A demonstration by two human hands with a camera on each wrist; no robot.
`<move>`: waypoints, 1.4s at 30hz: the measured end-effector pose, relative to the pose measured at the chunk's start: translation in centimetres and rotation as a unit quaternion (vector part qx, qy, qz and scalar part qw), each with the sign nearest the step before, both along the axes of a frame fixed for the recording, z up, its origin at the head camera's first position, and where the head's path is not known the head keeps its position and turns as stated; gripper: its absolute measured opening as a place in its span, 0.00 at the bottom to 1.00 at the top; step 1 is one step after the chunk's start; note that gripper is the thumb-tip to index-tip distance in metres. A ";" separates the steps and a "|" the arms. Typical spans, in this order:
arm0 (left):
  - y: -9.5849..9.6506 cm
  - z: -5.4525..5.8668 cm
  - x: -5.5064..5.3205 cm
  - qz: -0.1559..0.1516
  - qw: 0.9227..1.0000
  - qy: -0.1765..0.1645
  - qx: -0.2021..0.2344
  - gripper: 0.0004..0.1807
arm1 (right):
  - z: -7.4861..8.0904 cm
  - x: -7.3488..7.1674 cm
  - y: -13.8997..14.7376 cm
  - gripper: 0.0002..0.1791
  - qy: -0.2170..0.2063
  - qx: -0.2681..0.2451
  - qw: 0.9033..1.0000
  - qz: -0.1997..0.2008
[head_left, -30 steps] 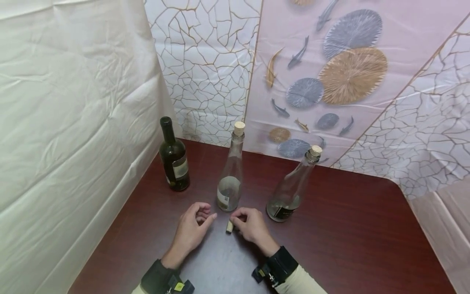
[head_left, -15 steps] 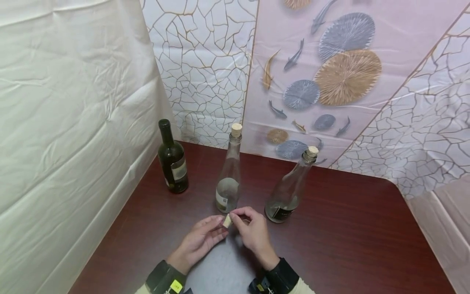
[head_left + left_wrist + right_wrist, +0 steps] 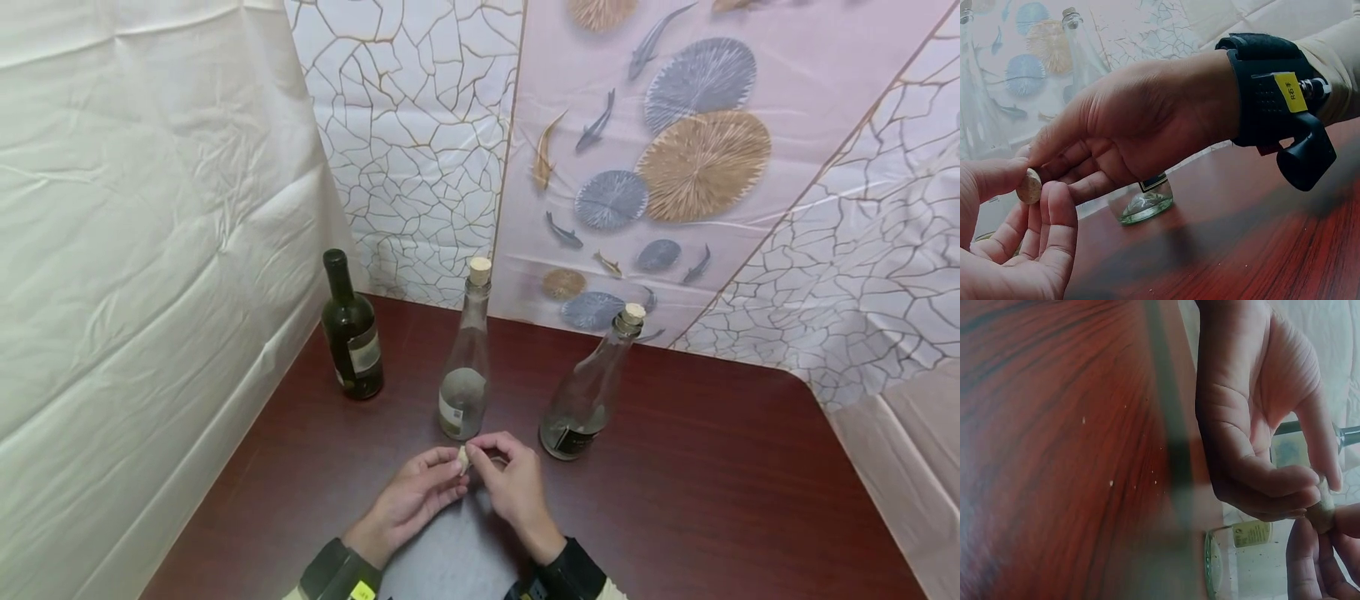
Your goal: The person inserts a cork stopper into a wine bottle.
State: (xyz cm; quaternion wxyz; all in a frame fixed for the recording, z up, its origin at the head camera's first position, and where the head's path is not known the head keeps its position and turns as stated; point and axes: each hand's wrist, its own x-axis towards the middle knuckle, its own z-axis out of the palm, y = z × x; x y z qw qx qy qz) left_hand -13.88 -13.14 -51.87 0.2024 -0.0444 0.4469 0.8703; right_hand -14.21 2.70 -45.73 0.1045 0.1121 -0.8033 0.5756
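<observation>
While left hand and right hand pinch a cork, the table's right edge lies well apart.

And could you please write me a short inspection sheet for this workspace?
Surface: reddish-brown table, bearing a green bottle with no cork visible, a pale-labelled clear bottle and a black-labelled clear bottle, both corked.
Job's things: one loose pale cork, partly hidden by fingers.
Clutter: small pale specks on the table.
Grip: left hand and right hand both pinch the loose pale cork.
Cables: nothing seen.
Surroundings: cream sheet on the left, patterned sheet behind.
</observation>
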 end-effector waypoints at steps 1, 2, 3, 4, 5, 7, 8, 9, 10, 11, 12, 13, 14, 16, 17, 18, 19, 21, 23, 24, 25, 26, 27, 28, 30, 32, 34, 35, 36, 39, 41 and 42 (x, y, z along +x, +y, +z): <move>0.0 0.0 0.0 0.001 1.000 0.002 -0.008 0.12 | -0.1 0.0 0.1 0.02 0.001 -0.005 1.000 0.000; 0.0 0.0 0.1 0.002 1.000 0.007 -0.018 0.13 | -0.1 0.0 0.2 0.02 0.003 -0.012 1.000 0.000; 0.0 0.0 0.1 0.004 1.000 0.013 -0.028 0.13 | -0.2 -0.1 0.3 0.02 0.004 -0.023 1.000 0.001; 0.0 0.0 0.2 0.008 0.999 0.020 -0.037 0.14 | -0.2 -0.2 0.4 0.02 0.005 -0.031 1.000 0.000; 0.0 0.0 0.2 0.012 0.998 0.025 -0.047 0.14 | -0.2 -0.3 0.6 0.02 0.005 -0.041 0.999 0.000; 0.0 0.1 0.1 0.022 0.997 0.039 -0.069 0.16 | -0.9 -1.0 1.2 0.03 0.001 -0.060 0.998 0.000; 0.0 0.2 0.1 0.029 0.995 0.048 -0.083 0.17 | -1.2 -1.3 1.5 0.04 -0.005 -0.069 0.998 0.002; 0.0 0.3 0.0 0.036 0.993 0.054 -0.100 0.18 | -1.5 -1.6 1.8 0.04 -0.014 -0.077 0.997 0.004; 0.0 0.5 0.0 0.043 0.990 0.063 -0.120 0.19 | -1.8 -1.9 2.1 0.05 -0.024 -0.079 0.997 0.006; 0.0 0.6 -0.1 0.050 0.985 0.075 -0.148 0.20 | -2.0 -2.2 2.4 0.06 -0.033 -0.081 0.996 0.009; 0.0 0.7 -0.1 0.059 0.979 0.089 -0.176 0.21 | -2.3 -2.4 2.6 0.07 -0.040 -0.079 0.996 0.011; -0.1 0.9 -0.1 0.069 0.970 0.105 -0.207 0.21 | -2.2 -2.5 2.8 0.08 -0.048 -0.076 0.996 0.016; -0.1 1.0 -0.2 0.078 0.962 0.119 -0.235 0.21 | -2.1 -2.5 2.9 0.09 -0.058 -0.071 0.996 0.021; -0.3 1.2 -0.2 0.097 0.942 0.152 -0.284 0.19 | -2.0 -2.6 3.1 0.11 -0.076 -0.053 0.995 0.036; -0.3 1.3 -0.1 0.105 0.931 0.172 -0.304 0.18 | -2.0 -2.6 3.2 0.13 -0.087 -0.043 0.994 0.046; -0.4 1.4 -0.2 0.113 0.921 0.192 -0.320 0.17 | -2.0 -2.6 3.2 0.14 -0.099 -0.036 0.993 0.060; -0.5 1.4 -0.2 0.119 0.908 0.216 -0.338 0.16 | -2.0 -2.6 3.3 0.16 -0.111 -0.030 0.990 0.075; -0.5 1.4 -0.1 0.131 0.873 0.272 -0.382 0.14 | -1.9 -2.5 3.3 0.19 -0.133 -0.021 0.985 0.108; -0.6 1.4 0.1 0.143 0.829 0.330 -0.427 0.13 | -1.9 -2.3 3.3 0.20 -0.150 -0.026 0.978 0.140; -0.5 1.3 0.1 0.149 0.806 0.356 -0.449 0.14 | -1.9 -2.2 3.3 0.20 -0.156 -0.032 0.975 0.156; -0.5 1.4 0.3 0.154 0.783 0.380 -0.467 0.14 | -1.8 -2.1 3.3 0.20 -0.160 -0.039 0.972 0.168; -0.5 1.4 0.4 0.157 0.763 0.400 -0.483 0.15 | -1.8 -2.1 3.3 0.20 -0.165 -0.045 0.969 0.178; -0.4 1.4 0.5 0.160 0.746 0.419 -0.492 0.15 | -1.8 -2.0 3.3 0.20 -0.168 -0.050 0.967 0.185; -0.3 1.4 0.6 0.161 0.731 0.435 -0.500 0.16 | -1.9 -2.0 3.3 0.20 -0.172 -0.053 0.965 0.191; -0.2 1.5 0.7 0.162 0.708 0.461 -0.510 0.16 | -1.9 -1.9 3.3 0.19 -0.177 -0.055 0.963 0.196; -0.1 1.5 0.7 0.164 0.692 0.480 -0.513 0.15 | -2.1 -1.9 3.3 0.18 -0.178 -0.051 0.963 0.195; 0.0 1.6 0.7 0.164 0.684 0.493 -0.512 0.15 | -2.2 -1.9 3.2 0.17 -0.180 -0.051 0.964 0.191; 0.0 1.6 0.7 0.164 0.681 0.499 -0.510 0.14 | -2.2 -1.9 3.2 0.17 -0.180 -0.051 0.964 0.189; 0.0 1.6 0.6 0.165 0.679 0.503 -0.509 0.14 | -2.3 -1.9 3.2 0.16 -0.182 -0.052 0.964 0.185; 0.1 1.6 0.6 0.168 0.672 0.511 -0.509 0.15 | -2.3 -1.8 3.2 0.16 -0.189 -0.061 0.964 0.177; 0.1 1.5 0.6 0.168 0.669 0.514 -0.509 0.15 | -2.2 -1.7 3.1 0.15 -0.194 -0.061 0.964 0.170; 0.1 1.4 0.6 0.169 0.668 0.515 -0.510 0.15 | -2.2 -1.7 3.1 0.15 -0.196 -0.062 0.964 0.168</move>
